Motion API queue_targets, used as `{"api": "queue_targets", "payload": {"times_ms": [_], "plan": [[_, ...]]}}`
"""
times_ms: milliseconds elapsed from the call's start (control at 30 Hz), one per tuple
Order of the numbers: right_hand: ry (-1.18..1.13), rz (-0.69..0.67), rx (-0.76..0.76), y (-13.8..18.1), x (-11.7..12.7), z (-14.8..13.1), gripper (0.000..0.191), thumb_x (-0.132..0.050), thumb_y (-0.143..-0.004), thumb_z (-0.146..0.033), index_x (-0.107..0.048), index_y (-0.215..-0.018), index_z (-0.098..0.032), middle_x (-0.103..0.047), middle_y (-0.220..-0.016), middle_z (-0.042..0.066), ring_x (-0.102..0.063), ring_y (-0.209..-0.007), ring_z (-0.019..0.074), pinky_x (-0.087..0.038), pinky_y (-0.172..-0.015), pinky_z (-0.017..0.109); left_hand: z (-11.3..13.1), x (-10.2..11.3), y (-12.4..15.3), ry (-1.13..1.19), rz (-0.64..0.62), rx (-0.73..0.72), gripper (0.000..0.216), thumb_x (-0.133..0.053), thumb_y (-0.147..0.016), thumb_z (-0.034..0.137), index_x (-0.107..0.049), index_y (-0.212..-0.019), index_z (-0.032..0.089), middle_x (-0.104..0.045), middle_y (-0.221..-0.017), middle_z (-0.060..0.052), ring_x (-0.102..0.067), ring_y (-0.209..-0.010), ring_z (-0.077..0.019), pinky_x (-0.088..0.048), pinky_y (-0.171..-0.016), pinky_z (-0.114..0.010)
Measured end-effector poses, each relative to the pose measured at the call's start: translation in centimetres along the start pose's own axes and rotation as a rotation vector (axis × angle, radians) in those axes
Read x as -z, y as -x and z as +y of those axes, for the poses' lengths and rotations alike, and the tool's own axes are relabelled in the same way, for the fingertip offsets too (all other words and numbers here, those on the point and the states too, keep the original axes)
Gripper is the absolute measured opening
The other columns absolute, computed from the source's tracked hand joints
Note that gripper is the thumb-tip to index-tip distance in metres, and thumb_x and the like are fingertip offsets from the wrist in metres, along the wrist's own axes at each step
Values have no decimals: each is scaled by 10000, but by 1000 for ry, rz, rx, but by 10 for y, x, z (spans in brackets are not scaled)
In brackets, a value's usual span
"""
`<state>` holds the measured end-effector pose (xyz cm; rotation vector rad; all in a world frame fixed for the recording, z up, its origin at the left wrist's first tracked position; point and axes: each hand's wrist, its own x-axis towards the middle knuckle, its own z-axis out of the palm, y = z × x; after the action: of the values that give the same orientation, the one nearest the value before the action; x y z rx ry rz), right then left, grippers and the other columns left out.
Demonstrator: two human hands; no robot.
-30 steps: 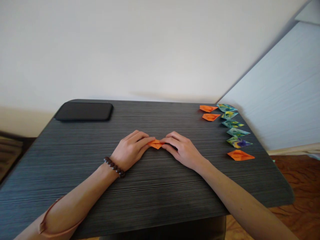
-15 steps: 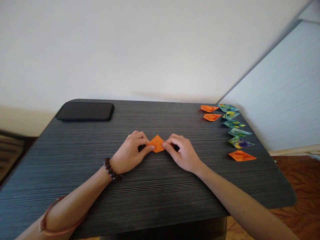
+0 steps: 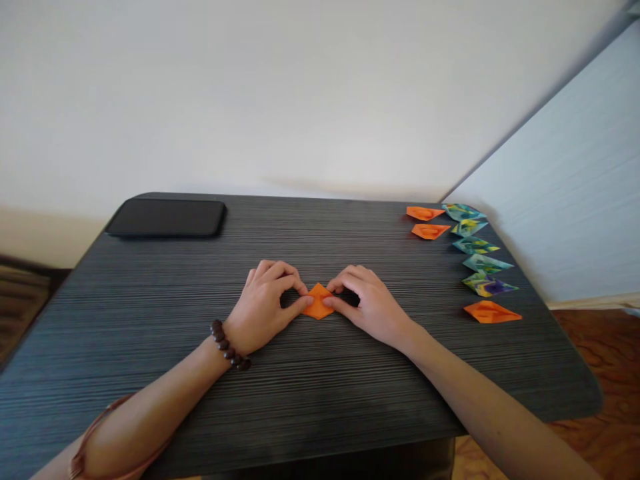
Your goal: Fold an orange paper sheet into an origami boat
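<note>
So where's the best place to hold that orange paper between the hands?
I'd pinch the orange paper by its two side corners: left hand from the left, right hand from the right, thumbs on top. It's turned as a diamond, so those corners point at the hands, and this leaves its far and near corners uncovered.

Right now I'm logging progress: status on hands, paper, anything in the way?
Left hand, right hand: both on paper, at its side corners. Paper: orange, diamond-shaped. Phone left, folded pieces right, all apart from hands.
</note>
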<state>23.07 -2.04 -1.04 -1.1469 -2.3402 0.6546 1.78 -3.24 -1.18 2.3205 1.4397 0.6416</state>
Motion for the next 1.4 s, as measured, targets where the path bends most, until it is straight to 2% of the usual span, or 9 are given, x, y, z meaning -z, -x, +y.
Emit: {"api": "queue_targets", "payload": {"times_ms": [167,333,500,700,1033,1200,1400], "plan": [[-17,-45,84,-1,3,7,209,-573,-831,-395,-599,-870,-191,-608,-826,19,-534,-797,153,-403,-746,303,-1,2,1,-21,-33,-22,151,-578,-814,361,-633,-826,221,-611,-920,-19,-477,-909,-204,-375,-810,-378],[-56,-33,211,3,0,10,156,-500,-891,-270,-612,-972,-197,-617,-895,38,-553,-823,147,-443,-774,302,-3,5,-1,23,-106,-196,157,-500,-879,289,-631,-925,216,-631,-852,-14,-518,-816,-160,-408,-761,-319],[-44,-1,288,6,-2,13,219,-480,-889,-189,-636,-1038,-228,-598,-916,44,-559,-844,142,-472,-775,298,-10,2,1,22,-32,-344,180,-494,-882,241,-658,-951,216,-618,-902,-39,-541,-825,-144,-461,-766,-285],[80,-11,331,11,-3,13,279,-474,-861,-132,-634,-1067,-232,-571,-943,50,-551,-831,138,-482,-738,280,-10,6,5,-45,-31,-453,242,-447,-879,125,-639,-1010,196,-629,-903,-45,-571,-822,-135,-505,-738,-261],[314,-27,395,14,-1,7,250,-471,-861,-169,-637,-1043,-207,-582,-952,66,-517,-820,167,-442,-707,303,-3,11,12,-303,-49,-597,276,-369,-920,157,-602,-1066,135,-646,-965,-86,-574,-886,-176,-528,-741,-305],[404,1,388,25,0,2,299,-439,-870,-157,-594,-1123,-190,-623,-932,74,-534,-848,193,-412,-697,337,8,13,29,-516,-28,-545,331,-344,-908,115,-568,-1151,125,-640,-1070,-106,-562,-974,-240,-519,-671,-345],[423,55,331,37,-4,1,314,-387,-899,-134,-588,-1139,-166,-640,-1003,80,-535,-885,204,-425,-737,353,22,8,44,-582,-27,-431,397,-410,-835,65,-550,-1202,124,-604,-1183,-88,-554,-1006,-277,-512,-761,-393]]}}
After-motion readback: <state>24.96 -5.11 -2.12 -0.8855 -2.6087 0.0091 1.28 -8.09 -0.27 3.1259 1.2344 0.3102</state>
